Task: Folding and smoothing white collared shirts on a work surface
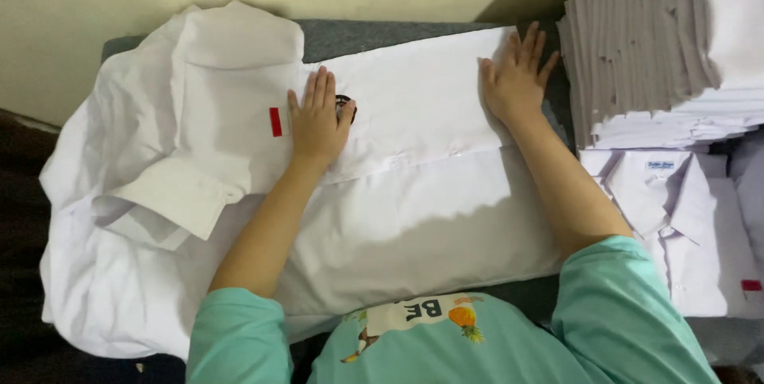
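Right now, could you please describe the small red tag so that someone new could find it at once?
Start at the white shirt spread across the grey table, under both hands. Just beyond the thumb side of the left hand, towards the collar end, lies the small red tag. It is an upright rectangle, the only red mark on that shirt.

Soft, even indoor light falls from above. The white shirt (pixel 414 193) glares almost featureless, its folds washed out. A soft shadow lies beneath the forearms; the left edge sinks into darkness. Focus is slightly soft.
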